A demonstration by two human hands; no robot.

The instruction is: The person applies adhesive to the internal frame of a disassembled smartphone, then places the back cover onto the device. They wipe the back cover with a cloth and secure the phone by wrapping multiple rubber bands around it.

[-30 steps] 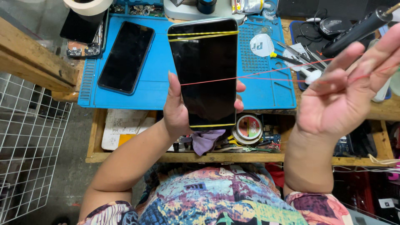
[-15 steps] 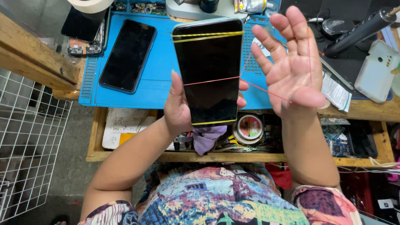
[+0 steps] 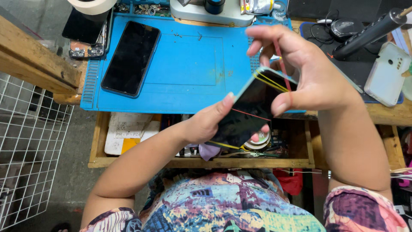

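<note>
Two hands grip the banded phone [image 3: 251, 111], left hand [image 3: 206, 126] below, right hand [image 3: 300, 73] hiding its top.

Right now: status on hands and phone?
Left hand holds banded phone tilted. Right hand at its top, red rubber band looped on fingers. Nothing blocking.

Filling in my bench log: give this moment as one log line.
left hand: grips phone | right hand: stretches red rubber band at phone top | yellow bands: on phone | second phone: on blue mat
</note>
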